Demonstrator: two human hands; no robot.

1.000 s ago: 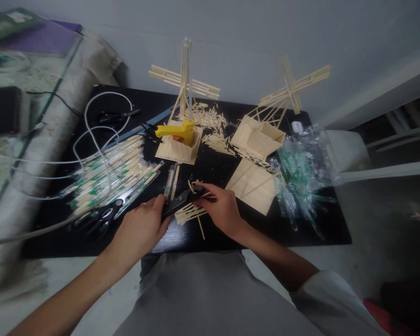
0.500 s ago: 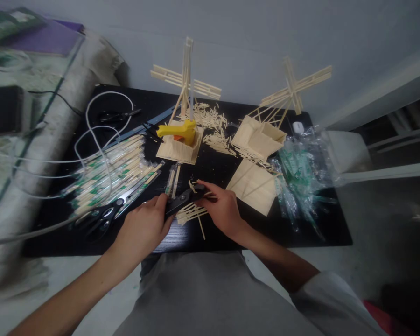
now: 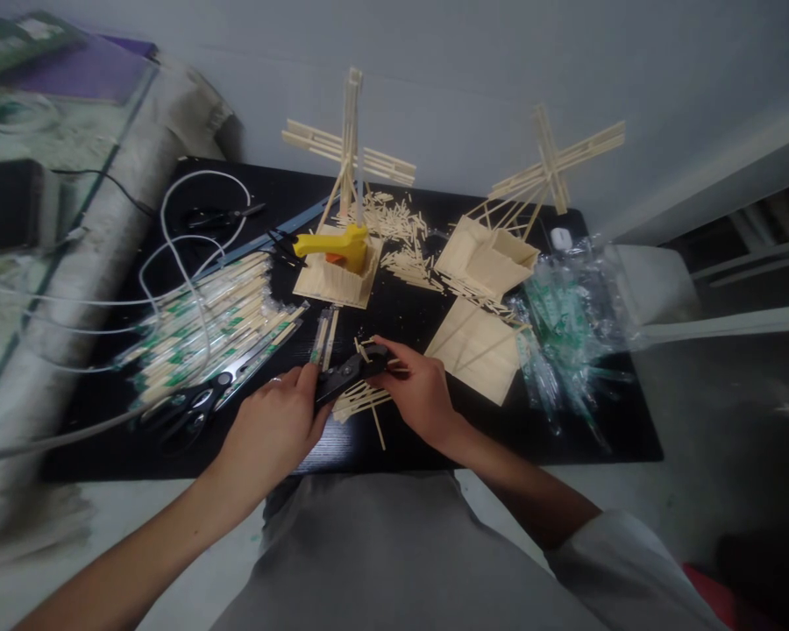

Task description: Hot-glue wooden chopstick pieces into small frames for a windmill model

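Note:
My left hand (image 3: 273, 421) is closed around the handles of black cutting pliers (image 3: 342, 379), whose jaws point right. At those jaws, my right hand (image 3: 417, 390) pinches a thin wooden stick (image 3: 364, 350), part of it hidden by the fingers. Under the pliers lie several loose wooden sticks (image 3: 361, 399) on the black table. Just beyond, a pair of wrapped chopsticks (image 3: 327, 337) points away from me. A flat square wooden panel (image 3: 477, 350) is right of my right hand.
Behind stand two stick-built windmill models (image 3: 334, 285) (image 3: 486, 258); a yellow glue gun (image 3: 335, 248) rests on the left one. Cut stick pieces (image 3: 411, 263) lie between them. Left are wrapped chopsticks (image 3: 203, 329), scissors (image 3: 201, 407) and a white cable (image 3: 171, 206); right, plastic wrappers (image 3: 565, 315).
The pliers and my left hand have shifted very slightly to the right. My right hand keeps its pinch at the jaws, and the models and piles stay put.

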